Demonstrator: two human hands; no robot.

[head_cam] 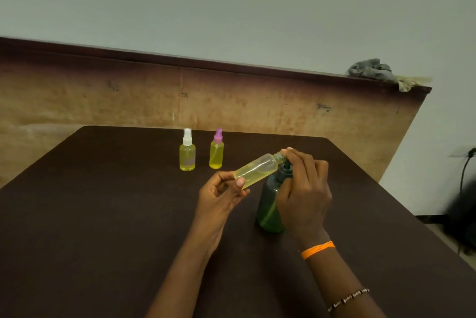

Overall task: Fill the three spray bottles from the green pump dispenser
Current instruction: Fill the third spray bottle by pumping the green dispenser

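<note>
Two forearms are seen entering from the bottom edge of the frame, cut off there; on the right one an orange wristband and a beaded bracelet are worn. One dark brown table fills the lower half of the frame.

Just right of centre, one green pump dispenser stands upright on the table, its right side and most of its pump head hidden behind the right hand. That hand's fingers are curled over the pump top; whether the head is gripped or only pressed cannot be told.

One uncapped spray bottle, holding yellowish liquid, is held tilted above the table, its open threaded neck raised toward the dispenser's nozzle. Its base is pinched between the thumb and fingers of the left hand.

Farther back, near the table's far edge, two capped spray bottles stand upright and apart: a white-capped bottle on the left and a pink-capped bottle on the right, both full of yellow liquid.

Behind them a worn wooden board is seen, with one crumpled grey cloth on its top edge at the upper right.
</note>
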